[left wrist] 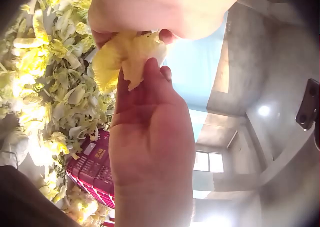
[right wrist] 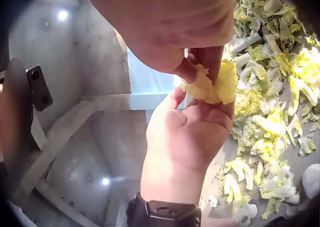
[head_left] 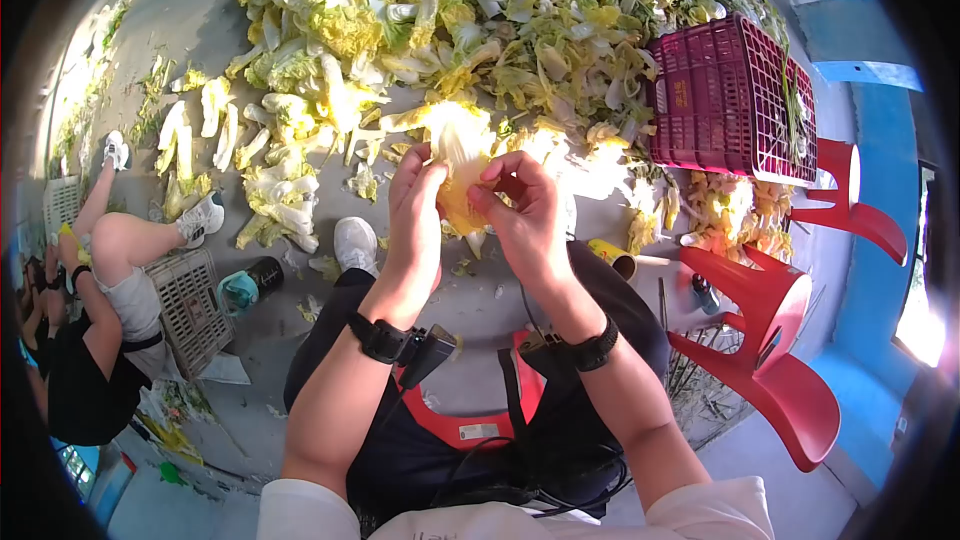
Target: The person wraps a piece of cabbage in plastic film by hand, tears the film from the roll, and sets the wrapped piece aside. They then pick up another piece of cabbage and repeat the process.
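A pale yellow napa cabbage point(head_left: 462, 155) with a white ribbed side is held up between my two hands, frilly leaf edges toward me. My left hand point(head_left: 412, 215) grips it along its left side, thumb toward me. On the other side, my right hand point(head_left: 527, 220) pinches a leaf edge between thumb and fingers. The left wrist view shows the crinkled yellow leaf point(left wrist: 107, 62) between both hands. In the right wrist view, right-hand fingers overlap the torn-looking leaf edge point(right wrist: 202, 87), and the left hand point(right wrist: 182, 132) is below it.
A big heap of loose cabbage leaves point(head_left: 560, 30) covers the floor ahead. A magenta crate point(head_left: 700, 100) stands at the right, near red chairs point(head_left: 765, 340). At the left, another person point(head_left: 95, 340) sits by a grey crate point(head_left: 185, 310). A yellow can point(head_left: 612, 258) lies near my right knee.
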A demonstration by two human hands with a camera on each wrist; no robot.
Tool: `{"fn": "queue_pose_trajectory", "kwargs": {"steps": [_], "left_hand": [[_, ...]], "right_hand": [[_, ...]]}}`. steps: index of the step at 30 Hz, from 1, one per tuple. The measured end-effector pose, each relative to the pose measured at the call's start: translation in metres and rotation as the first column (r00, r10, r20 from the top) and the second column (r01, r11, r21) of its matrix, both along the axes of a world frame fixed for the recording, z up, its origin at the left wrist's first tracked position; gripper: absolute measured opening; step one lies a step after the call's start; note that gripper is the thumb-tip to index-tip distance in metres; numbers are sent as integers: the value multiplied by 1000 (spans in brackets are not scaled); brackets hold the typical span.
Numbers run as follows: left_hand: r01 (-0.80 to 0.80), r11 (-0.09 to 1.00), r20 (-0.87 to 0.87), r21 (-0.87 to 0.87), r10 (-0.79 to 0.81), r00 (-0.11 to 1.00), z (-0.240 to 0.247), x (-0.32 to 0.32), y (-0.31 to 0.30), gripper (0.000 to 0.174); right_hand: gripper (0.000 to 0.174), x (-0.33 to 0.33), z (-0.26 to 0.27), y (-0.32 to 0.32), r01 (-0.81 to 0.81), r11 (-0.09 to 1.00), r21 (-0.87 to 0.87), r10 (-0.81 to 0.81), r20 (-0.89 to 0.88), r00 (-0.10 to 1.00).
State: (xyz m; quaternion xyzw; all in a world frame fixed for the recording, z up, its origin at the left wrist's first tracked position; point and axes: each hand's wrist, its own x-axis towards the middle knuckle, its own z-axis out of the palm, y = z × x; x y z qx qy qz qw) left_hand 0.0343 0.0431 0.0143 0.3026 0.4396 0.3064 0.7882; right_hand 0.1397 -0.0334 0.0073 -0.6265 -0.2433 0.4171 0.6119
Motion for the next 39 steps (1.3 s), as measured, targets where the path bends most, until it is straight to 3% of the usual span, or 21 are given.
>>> {"fn": "queue_pose_trajectory", "kwargs": {"steps": [5,9,12,15,17,21,25,27,28,30,32,33,35,39], "left_hand": [[84,989,-75,120,-75,994,-8,8,-9,34],[75,990,-6,123,-75,997,-4,10,-10,24],[58,986,-50,154,-51,997,-4,4,-6,19],[95,973,-106,210,-74,992,-9,-2,-7,17],[157,967,-106,201,-138,985,-7,-3,-11,20],[144,959,-46,244,-137,990,-4,6,-28,24],[81,949,-51,304,-69,996,-2,9,-38,22],[170,930,-123,326,-136,983,-6,6,-39,21],[200,927,-186,316,-146,972,8,1,-35,19],[180,918,-184,353,-120,976,10,-1,-34,23],[166,898,-237,408,-72,969,20,-12,-31,29],[146,908,-258,393,-43,965,21,-15,-32,31],[68,931,-219,358,13,976,20,-17,-30,33],[-45,944,-141,326,96,985,23,-12,-22,30]], "right_hand": [[13,-1,5,-1,31,993,-117,-3,230,973],[7,4,13,0,-11,967,-254,103,351,931],[8,15,9,-7,-94,977,-189,118,118,986],[17,35,9,-8,51,993,-103,-47,45,998],[19,57,-10,-8,109,982,-157,-89,128,988],[22,69,-37,-2,152,945,-291,-167,-26,986],[24,58,-86,-7,-17,954,-299,-32,-156,987],[27,53,-101,-19,-165,904,-395,85,-212,974],[29,51,-109,-26,-258,845,-469,164,-233,959],[32,54,-123,-40,-436,627,-645,368,-248,896],[36,58,-150,-49,-503,417,-757,555,-226,800],[39,62,-168,-47,-482,375,-792,623,-170,764],[43,73,-214,-31,-391,385,-836,720,8,693],[52,99,-318,35,-172,579,-797,757,448,475]]}}
